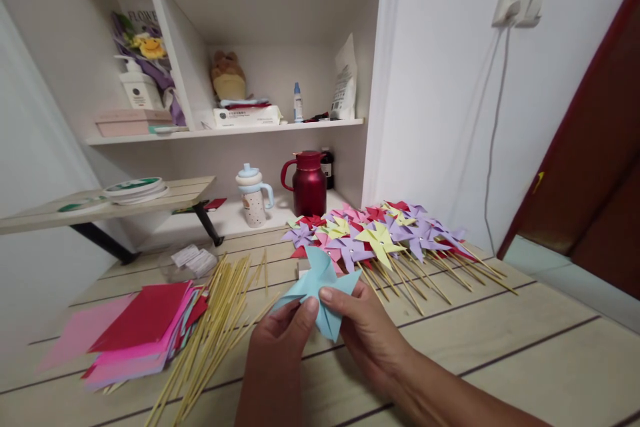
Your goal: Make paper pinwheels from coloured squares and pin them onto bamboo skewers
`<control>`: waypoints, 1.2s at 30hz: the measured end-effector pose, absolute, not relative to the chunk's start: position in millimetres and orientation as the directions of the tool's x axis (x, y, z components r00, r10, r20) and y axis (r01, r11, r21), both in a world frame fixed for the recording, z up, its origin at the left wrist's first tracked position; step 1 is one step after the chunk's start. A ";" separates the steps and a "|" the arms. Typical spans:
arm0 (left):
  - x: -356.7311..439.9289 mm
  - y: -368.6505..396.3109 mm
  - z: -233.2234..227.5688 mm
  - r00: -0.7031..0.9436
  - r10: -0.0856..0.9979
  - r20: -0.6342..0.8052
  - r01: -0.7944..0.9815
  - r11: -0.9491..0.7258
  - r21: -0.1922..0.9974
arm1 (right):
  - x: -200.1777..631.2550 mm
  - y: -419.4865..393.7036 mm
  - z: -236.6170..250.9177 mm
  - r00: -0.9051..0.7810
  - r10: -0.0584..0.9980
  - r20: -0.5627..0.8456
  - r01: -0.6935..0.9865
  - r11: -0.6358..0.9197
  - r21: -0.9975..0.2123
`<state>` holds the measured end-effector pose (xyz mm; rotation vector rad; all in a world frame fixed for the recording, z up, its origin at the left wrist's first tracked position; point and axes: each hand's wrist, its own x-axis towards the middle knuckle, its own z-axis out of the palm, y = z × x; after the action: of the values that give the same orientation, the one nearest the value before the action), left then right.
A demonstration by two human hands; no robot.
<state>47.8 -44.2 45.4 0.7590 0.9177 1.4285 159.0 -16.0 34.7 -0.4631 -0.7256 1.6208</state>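
Observation:
A light blue paper pinwheel (320, 277) is held up above the table between both hands, its folded blades spread out. My left hand (287, 333) is closed on its lower left side, thumb pressed near the centre. My right hand (367, 327) pinches it from the right, with the thumb at the middle and the fingers behind the paper. Whether a stick is attached to it I cannot tell. Behind the hands lies a heap of finished pinwheels (383, 243) in purple, yellow, pink and red, on thin sticks. Loose wooden sticks (215, 327) lie to the left of my left hand.
Coloured paper sheets (143, 317) are stacked at the left, near a clear container (193, 260) with small white packets. A raised wooden stand (190, 190) is at the far left. A red jug (309, 183) and a lidded cup (251, 197) stand at the back, under shelves.

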 end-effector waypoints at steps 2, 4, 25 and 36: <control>48.9 -46.3 48.7 -0.064 0.996 -0.057 -0.477 0.020 0.878 | 158.4 -17.2 33.2 -0.176 0.979 0.104 -0.719 -0.056 -0.693; 48.9 -47.0 50.6 -0.090 0.995 -0.051 -0.470 0.003 0.883 | 157.8 -18.3 31.6 -0.178 0.978 0.112 -0.708 -0.048 -0.705; 43.0 -43.8 46.6 -0.133 0.984 -0.117 -0.425 0.050 0.904 | 158.7 -16.6 28.7 -0.175 0.984 0.033 -0.658 -0.092 -0.747; 41.6 -44.1 48.1 -0.218 0.961 -0.169 -0.348 0.085 0.934 | 163.9 -11.2 27.2 -0.070 0.996 0.048 -0.558 0.001 -0.830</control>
<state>41.6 -44.1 48.1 0.7323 1.1788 1.4283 163.9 -11.2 27.2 -0.7056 -0.8290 1.4718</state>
